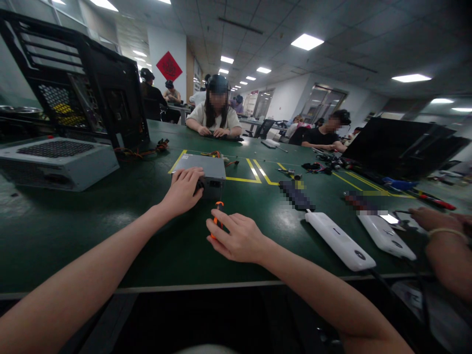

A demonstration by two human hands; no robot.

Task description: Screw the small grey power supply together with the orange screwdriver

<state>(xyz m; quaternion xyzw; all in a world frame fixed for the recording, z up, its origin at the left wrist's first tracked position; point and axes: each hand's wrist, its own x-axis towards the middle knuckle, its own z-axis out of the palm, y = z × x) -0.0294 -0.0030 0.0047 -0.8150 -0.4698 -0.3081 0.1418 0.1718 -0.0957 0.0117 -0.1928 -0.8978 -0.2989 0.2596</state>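
In the head view, a grey computer power supply (206,166) sits on the green table before me, its near face with a power socket towards me. My left hand (187,186) grips its near left edge, fingers on top and thumb down the front. My right hand (238,236) has its fingers closed around the orange-and-black handle of a screwdriver (220,204). The thin shaft rises towards the near face of the supply; whether the tip touches it I cannot tell.
A second power supply (61,162) and an open black computer case (110,93) stand on the left. White power banks (339,241) lie to the right, near another person's hand (437,220). A co-worker (216,113) sits opposite. Cables (317,167) and tools lie farther back.
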